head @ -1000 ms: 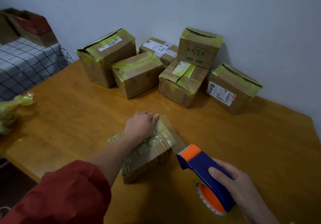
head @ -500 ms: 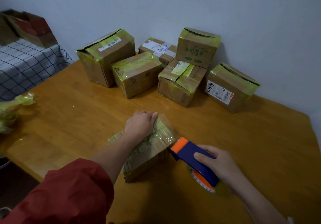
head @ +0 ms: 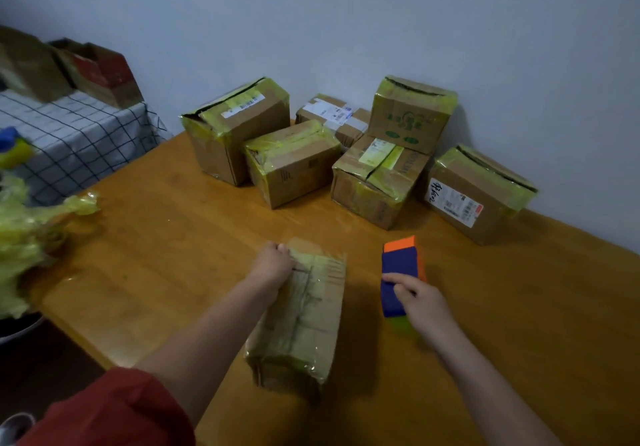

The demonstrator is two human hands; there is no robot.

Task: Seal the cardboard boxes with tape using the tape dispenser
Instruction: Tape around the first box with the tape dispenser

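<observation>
The box (head: pixel 304 321) looks light and crushable, so the left hand (head: pixel 273 265) clasps its 12 o'clock edge. At 3 o'clock, the right hand's (head: pixel 420 298) grip wraps the rigid tape dispenser (head: pixel 401 269).

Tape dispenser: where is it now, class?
Head view: the tape dispenser is right of centre, in the right hand, just right of the flat box.

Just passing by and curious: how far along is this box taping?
Done: six brown cardboard boxes by the wall wear yellow-green tape. In hand: the left-hand grip holds a flat, taped cardboard box; the right-hand grip holds the blue-and-orange tape dispenser beside it. Left: possibly more strips here.
</observation>
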